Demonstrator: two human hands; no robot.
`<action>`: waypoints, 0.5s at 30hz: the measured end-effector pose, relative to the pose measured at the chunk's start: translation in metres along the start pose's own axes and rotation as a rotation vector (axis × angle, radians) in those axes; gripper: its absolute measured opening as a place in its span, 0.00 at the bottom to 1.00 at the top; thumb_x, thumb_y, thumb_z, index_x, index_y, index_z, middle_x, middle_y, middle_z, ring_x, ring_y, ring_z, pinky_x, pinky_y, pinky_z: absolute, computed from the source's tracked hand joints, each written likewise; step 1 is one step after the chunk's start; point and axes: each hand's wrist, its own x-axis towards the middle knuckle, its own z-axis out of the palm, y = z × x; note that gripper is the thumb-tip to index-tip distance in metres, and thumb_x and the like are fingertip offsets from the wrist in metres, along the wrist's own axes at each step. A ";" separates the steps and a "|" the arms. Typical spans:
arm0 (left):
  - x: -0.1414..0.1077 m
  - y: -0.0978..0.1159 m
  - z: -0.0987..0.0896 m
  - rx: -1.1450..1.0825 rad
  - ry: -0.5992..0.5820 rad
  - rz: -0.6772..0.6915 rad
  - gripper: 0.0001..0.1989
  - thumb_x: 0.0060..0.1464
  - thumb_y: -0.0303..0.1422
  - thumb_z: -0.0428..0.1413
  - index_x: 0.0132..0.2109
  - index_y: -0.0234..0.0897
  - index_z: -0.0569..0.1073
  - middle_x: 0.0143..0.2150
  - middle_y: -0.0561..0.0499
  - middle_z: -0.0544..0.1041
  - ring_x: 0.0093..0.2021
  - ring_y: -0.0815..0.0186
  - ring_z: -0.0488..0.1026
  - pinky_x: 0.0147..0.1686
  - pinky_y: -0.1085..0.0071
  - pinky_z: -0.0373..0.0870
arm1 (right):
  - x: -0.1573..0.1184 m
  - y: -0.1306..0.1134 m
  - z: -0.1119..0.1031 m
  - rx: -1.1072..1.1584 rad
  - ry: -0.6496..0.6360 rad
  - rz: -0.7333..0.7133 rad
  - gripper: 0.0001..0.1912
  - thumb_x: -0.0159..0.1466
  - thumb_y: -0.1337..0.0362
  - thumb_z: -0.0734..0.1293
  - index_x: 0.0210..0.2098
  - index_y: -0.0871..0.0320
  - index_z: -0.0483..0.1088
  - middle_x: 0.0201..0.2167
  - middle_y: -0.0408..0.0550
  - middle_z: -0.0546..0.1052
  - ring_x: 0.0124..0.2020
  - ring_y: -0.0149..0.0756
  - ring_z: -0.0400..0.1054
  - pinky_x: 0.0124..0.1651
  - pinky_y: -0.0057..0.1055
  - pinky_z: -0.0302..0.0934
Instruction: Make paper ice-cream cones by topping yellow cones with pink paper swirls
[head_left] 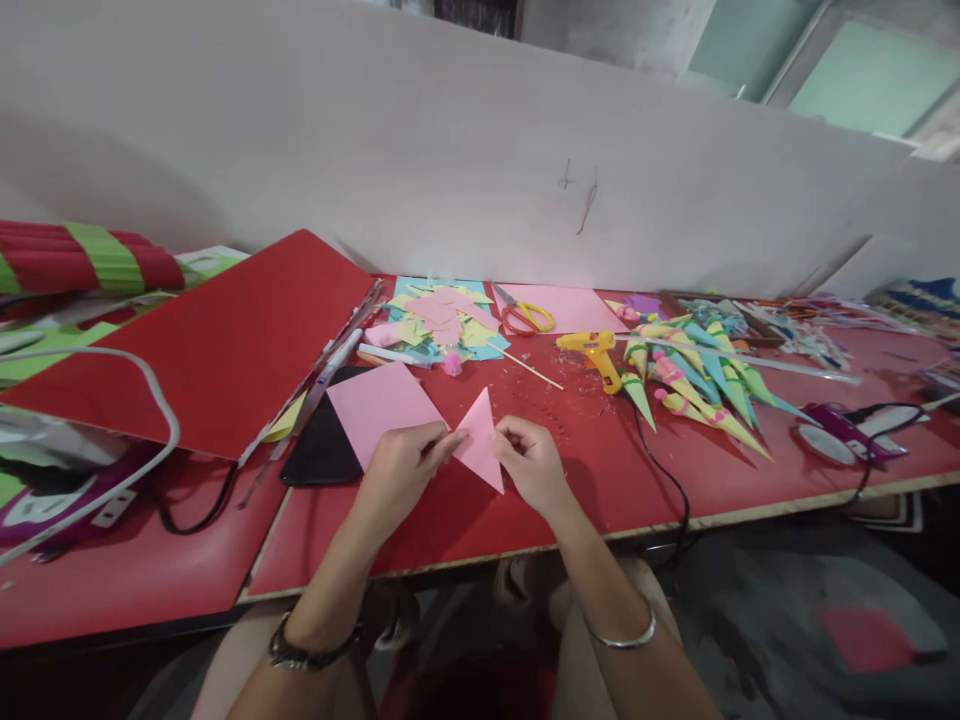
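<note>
Between my two hands is a pink paper triangle (480,440), held just over the red table with one point up and one down. My left hand (409,460) pinches its left side with thumb and fingers. At the right edge, my right hand (529,460) grips it with bent fingertips. A flat pink paper sheet (386,405) lies beyond my left hand, partly over a black phone-like slab (319,450). Behind the triangle sits a pile of pink, yellow and blue paper scraps (442,315).
Scissors (525,315) rest near a thin stick (529,365). A yellow glue gun (592,350) with a trailing cord lies beside several paper cones (697,370). A large red sheet (247,340) leans at left, near a white cable (161,390). A white panel (450,150) borders the table (465,520).
</note>
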 end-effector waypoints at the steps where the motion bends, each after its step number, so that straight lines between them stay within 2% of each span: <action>1: 0.000 0.000 0.000 0.016 0.010 0.007 0.21 0.52 0.39 0.48 0.16 0.37 0.53 0.13 0.60 0.53 0.17 0.74 0.51 0.19 0.76 0.48 | 0.000 0.000 0.000 0.003 -0.001 0.003 0.13 0.56 0.61 0.59 0.17 0.57 0.55 0.14 0.36 0.54 0.18 0.25 0.49 0.21 0.23 0.45; 7: 0.000 0.003 -0.001 -0.155 -0.052 -0.019 0.19 0.53 0.39 0.46 0.18 0.36 0.60 0.15 0.58 0.60 0.18 0.73 0.57 0.21 0.77 0.53 | 0.002 0.000 0.000 0.099 -0.015 0.016 0.14 0.56 0.60 0.59 0.17 0.57 0.55 0.15 0.36 0.53 0.18 0.24 0.48 0.21 0.23 0.46; 11: -0.001 0.004 0.002 -0.151 -0.068 -0.027 0.18 0.52 0.40 0.48 0.19 0.36 0.60 0.16 0.59 0.60 0.20 0.73 0.59 0.21 0.77 0.54 | 0.002 0.003 0.004 0.072 -0.055 0.019 0.12 0.57 0.61 0.59 0.19 0.58 0.58 0.17 0.36 0.57 0.19 0.25 0.52 0.23 0.23 0.49; 14: -0.002 0.003 0.002 -0.139 -0.053 -0.071 0.19 0.54 0.40 0.47 0.18 0.37 0.58 0.14 0.59 0.60 0.18 0.73 0.59 0.22 0.77 0.54 | 0.000 0.002 0.004 0.032 -0.027 -0.018 0.05 0.57 0.62 0.61 0.30 0.58 0.65 0.23 0.40 0.66 0.25 0.28 0.62 0.28 0.24 0.56; 15: -0.002 0.002 0.001 -0.152 -0.050 -0.089 0.20 0.54 0.40 0.46 0.18 0.37 0.58 0.13 0.59 0.61 0.17 0.73 0.60 0.22 0.77 0.54 | -0.001 0.000 0.003 0.025 -0.044 -0.052 0.09 0.56 0.63 0.62 0.37 0.57 0.65 0.28 0.42 0.69 0.29 0.30 0.64 0.32 0.25 0.59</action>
